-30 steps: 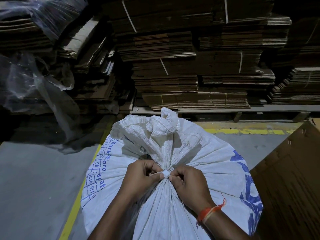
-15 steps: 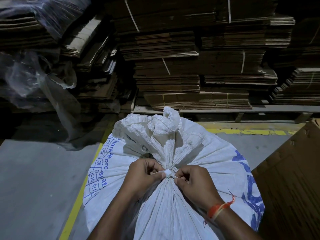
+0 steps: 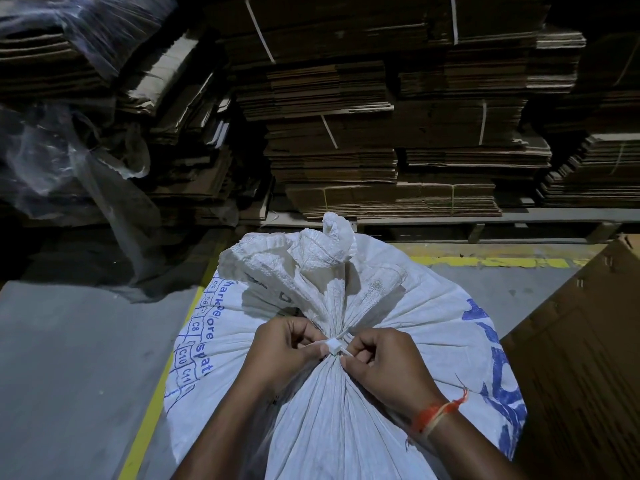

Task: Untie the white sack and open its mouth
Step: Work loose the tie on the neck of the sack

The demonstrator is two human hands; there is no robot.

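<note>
A full white woven sack (image 3: 415,327) with blue print stands in front of me on the floor. Its neck is gathered tight and bound by a white plastic tie (image 3: 335,347) with a small square head. The bunched mouth (image 3: 311,258) flops away from me above the tie. My left hand (image 3: 287,344) pinches the tie's left end between thumb and fingers. My right hand (image 3: 381,362), an orange thread on its wrist, pinches the tie's tail just right of the head. Both hands rest on the sack's neck.
Strapped stacks of flattened cardboard (image 3: 381,133) fill the back on a pallet. Loose clear plastic sheet (image 3: 69,161) hangs at the left. A brown cardboard sheet (image 3: 581,358) leans at the right. Yellow floor lines (image 3: 149,410) run beside and behind the sack on grey concrete.
Both hands stay at the tie with only small finger shifts; the tie's square head now shows more clearly between them. The sack stays bound.
</note>
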